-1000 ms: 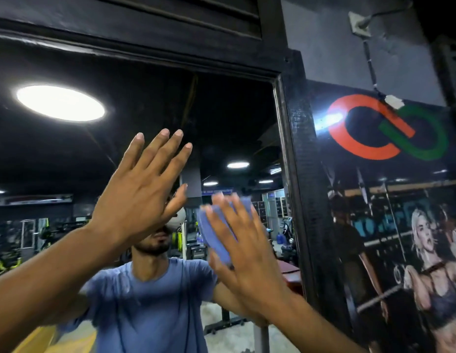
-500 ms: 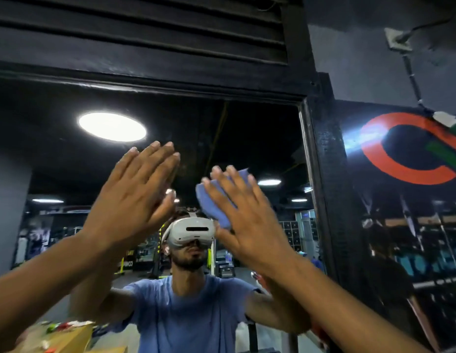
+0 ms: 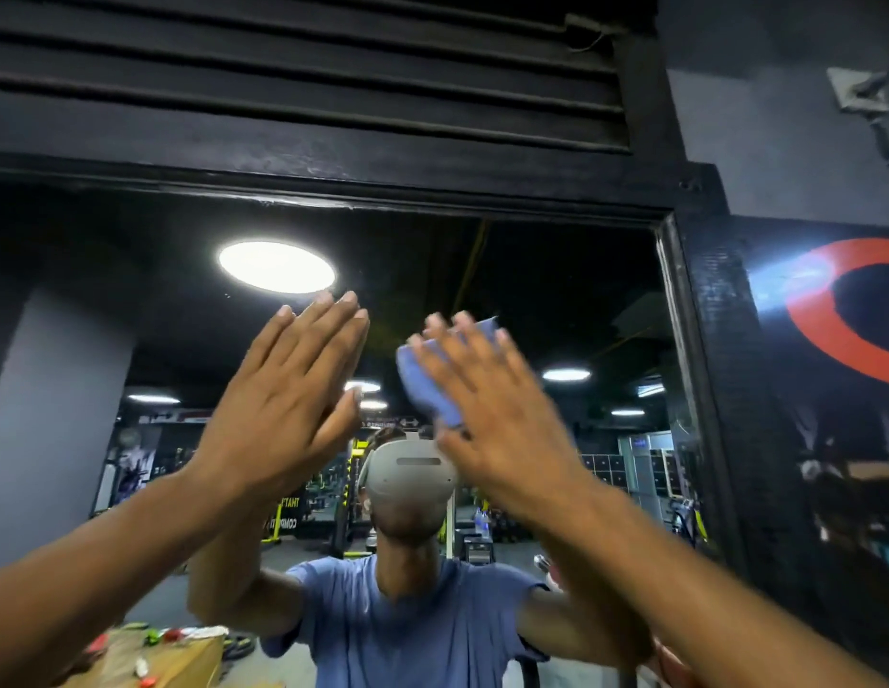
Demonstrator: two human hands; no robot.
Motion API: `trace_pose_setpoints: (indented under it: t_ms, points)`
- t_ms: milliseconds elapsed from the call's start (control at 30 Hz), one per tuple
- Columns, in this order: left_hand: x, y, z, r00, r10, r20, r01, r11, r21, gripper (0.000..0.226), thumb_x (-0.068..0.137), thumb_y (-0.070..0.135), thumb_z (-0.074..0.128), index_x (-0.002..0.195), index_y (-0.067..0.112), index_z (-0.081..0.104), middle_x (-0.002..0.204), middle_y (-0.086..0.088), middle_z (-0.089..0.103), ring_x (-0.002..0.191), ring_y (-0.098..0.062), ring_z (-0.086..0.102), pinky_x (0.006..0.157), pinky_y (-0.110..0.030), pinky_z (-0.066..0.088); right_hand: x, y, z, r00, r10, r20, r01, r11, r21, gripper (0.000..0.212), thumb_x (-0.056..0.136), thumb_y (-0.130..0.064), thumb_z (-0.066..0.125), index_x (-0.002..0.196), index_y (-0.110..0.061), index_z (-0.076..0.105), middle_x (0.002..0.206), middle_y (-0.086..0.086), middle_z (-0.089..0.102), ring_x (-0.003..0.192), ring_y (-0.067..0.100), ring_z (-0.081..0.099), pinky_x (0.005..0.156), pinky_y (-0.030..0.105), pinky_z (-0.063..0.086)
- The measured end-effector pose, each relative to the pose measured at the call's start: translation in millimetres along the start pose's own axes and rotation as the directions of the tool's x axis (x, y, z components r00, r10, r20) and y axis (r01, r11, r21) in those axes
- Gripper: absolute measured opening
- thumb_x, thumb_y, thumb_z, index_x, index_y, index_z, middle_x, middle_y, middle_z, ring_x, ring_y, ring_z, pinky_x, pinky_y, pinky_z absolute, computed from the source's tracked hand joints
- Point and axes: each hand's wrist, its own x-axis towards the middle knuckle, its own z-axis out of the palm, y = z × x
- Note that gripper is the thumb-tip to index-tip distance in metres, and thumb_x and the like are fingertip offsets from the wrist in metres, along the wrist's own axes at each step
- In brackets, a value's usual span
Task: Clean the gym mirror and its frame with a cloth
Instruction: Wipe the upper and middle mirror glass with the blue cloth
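Pressing a blue cloth point(image 3: 435, 377) flat against the gym mirror point(image 3: 556, 290), the right hand point(image 3: 502, 414) sits just right of the frame's centre, fingers straight and spread over the cloth, slightly blurred; the left hand point(image 3: 283, 404) rests just left of centre, fingers straight and close together, palm toward the glass and holding nothing, though whether it actually touches the mirror cannot be told; the two hands are near each other but apart; the cloth shows only at the upper left of the right hand, its remainder hidden beneath the palm; the black mirror frame point(image 3: 333, 166) runs across the upper part of the picture and down the right side, with a louvred panel point(image 3: 283, 57) above it and a poster with a red ring point(image 3: 829, 340) at the far right; a reflected ceiling light point(image 3: 277, 267) glows just above the left fingertips; judging from this, the wipe goes best with even pressure through the whole palm, overlapping strokes carried up to the top frame edge, the cloth kept flat rather than bunched, and the free hand kept off the glass so it leaves no prints.
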Motion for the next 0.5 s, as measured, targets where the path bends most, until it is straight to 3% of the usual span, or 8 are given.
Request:
trace_pose_setpoints:
  t_ms: [100,167,267,333,500]
  points:
    - [-5.4,-4.9,-0.8,0.999,0.027,0.024,-0.028,0.999,0.03,0.071,0.106,0.044,0.03,0.169,0.012,0.023,0.177,-0.008,0.018,0.165,-0.021,0.013,0.132,-0.054,0.017,35.6,33.6,-13.0,0.923,0.38,-0.062,-0.377,0.924,0.056,0.076,0.097,-0.048,0.018,0.168,-0.026,0.01,0.177,0.004,0.005,0.163,0.021,-0.004,0.131,0.051,0.004]
    - [-6.1,-5.0,-0.3,0.999,0.037,0.018,-0.037,0.999,0.026,0.071,0.106,0.044,0.031,0.168,0.01,0.025,0.177,-0.009,0.019,0.164,-0.023,0.014,0.132,-0.054,0.016,65.5,26.7,-17.1,0.868,0.492,-0.065,-0.486,0.87,0.086,0.081,0.093,-0.057,0.013,0.169,-0.028,0.007,0.176,0.007,0.001,0.163,0.025,-0.006,0.131,0.051,-0.001]
    - [-6.9,-7.7,1.0,0.999,0.043,0.023,-0.043,0.999,0.011,0.072,0.106,0.047,0.029,0.169,0.01,0.024,0.177,-0.009,0.016,0.165,-0.022,0.01,0.133,-0.053,0.013,67.8,-17.6,-8.3,0.932,0.363,-0.015,-0.361,0.93,0.071,0.082,0.098,-0.071,0.023,0.167,-0.036,-0.003,0.175,0.003,-0.014,0.16,0.025,-0.02,0.129,0.051,-0.011]
    - [-8.1,-9.0,2.2,0.999,0.038,0.033,-0.038,0.999,0.003,0.073,0.107,0.049,0.028,0.169,0.011,0.021,0.178,-0.009,0.014,0.165,-0.022,0.007,0.133,-0.053,0.012,45.4,-44.1,-3.0,0.952,0.307,0.008,-0.307,0.949,0.076,0.081,0.099,-0.075,0.017,0.167,-0.037,-0.002,0.175,0.001,-0.016,0.159,0.022,-0.023,0.129,0.05,-0.014]
    - [-7.1,-11.4,1.1,0.997,0.054,0.048,-0.052,0.998,-0.026,0.074,0.107,0.05,0.027,0.169,0.01,0.021,0.178,-0.01,0.014,0.165,-0.023,0.006,0.133,-0.053,0.008,8.5,-47.9,2.2,0.947,0.32,-0.043,-0.319,0.947,0.025,0.062,0.109,-0.049,0.017,0.168,-0.03,0.014,0.177,0.002,0.003,0.163,0.021,-0.008,0.131,0.052,0.001]
